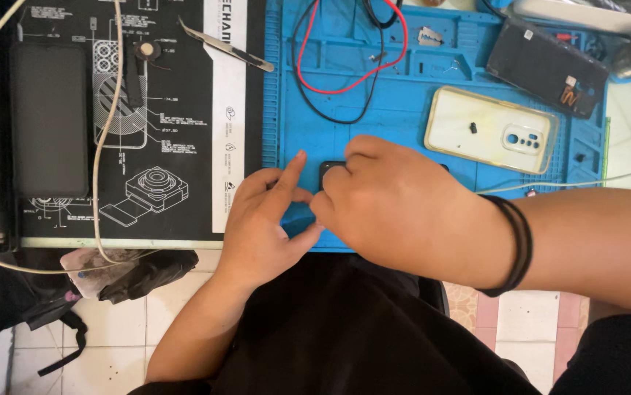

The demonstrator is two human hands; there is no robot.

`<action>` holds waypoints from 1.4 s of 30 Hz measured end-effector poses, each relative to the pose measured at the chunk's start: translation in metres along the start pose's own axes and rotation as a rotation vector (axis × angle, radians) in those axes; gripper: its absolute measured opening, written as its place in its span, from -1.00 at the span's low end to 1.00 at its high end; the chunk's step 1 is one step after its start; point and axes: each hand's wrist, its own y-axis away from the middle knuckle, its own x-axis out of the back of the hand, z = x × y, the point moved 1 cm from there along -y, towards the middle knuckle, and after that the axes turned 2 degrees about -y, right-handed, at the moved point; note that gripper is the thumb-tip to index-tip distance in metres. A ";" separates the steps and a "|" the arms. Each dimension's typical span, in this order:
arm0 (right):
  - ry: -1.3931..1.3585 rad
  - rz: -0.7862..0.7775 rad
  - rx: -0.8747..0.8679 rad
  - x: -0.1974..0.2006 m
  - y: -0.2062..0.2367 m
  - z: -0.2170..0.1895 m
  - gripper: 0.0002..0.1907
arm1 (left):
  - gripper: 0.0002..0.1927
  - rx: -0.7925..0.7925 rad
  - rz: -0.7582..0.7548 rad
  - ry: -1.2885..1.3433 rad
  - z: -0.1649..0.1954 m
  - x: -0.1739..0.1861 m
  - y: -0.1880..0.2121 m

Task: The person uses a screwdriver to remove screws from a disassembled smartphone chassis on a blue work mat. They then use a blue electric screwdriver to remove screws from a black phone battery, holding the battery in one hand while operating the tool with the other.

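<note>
Hands meet over a small dark device (328,170) that lies flat at the near edge of the blue work mat (403,110), and only its upper left corner shows above the knuckles. The right hand (396,212) covers nearly all of it, fingers curled down onto its top, though whether they pinch an edge or simply press cannot be told. The left hand (264,219) sits just left of the device, index finger stretched out toward that corner and thumb tucked in under the right hand, loosely open rather than clamped. Judging from this hold, the work goes best if one hand pins the device flat on the mat while the other works at the corner with light, even pressure, keeping it from sliding off the near edge. Farther back on the mat from the device lies a clear phone case (489,129), and beyond that a dark phone back panel (546,66); red and black leads (344,80) loop to the rear left. Left of the mat lies a black printed diagram mat (147,110) with tweezers (224,45) on it and a dark slab-shaped phone (48,117). What the device is, its full outline, and any tool between the fingers stay hidden beneath the right hand.
</note>
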 end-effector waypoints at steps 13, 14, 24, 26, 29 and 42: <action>0.241 -0.179 -0.051 0.006 0.013 0.000 -0.85 | -0.13 -0.047 0.030 -0.011 0.014 -0.016 -0.011; 0.187 -0.073 -0.045 0.007 0.014 0.000 -0.87 | -0.12 -0.038 0.026 -0.007 0.014 -0.017 -0.010; 0.236 -0.043 -0.012 0.006 0.019 -0.004 -0.89 | -0.14 -0.054 0.039 0.007 0.015 -0.022 -0.008; 0.218 -0.067 -0.031 0.008 0.021 -0.003 -0.89 | -0.16 -0.061 0.045 0.003 0.018 -0.023 -0.008; 0.149 0.004 -0.038 0.009 0.025 -0.001 -0.92 | -0.18 -0.054 0.046 -0.004 0.020 -0.025 -0.010; -0.421 0.411 -0.286 0.010 0.080 0.043 -0.79 | -0.55 -0.086 0.132 0.264 0.031 -0.014 -0.023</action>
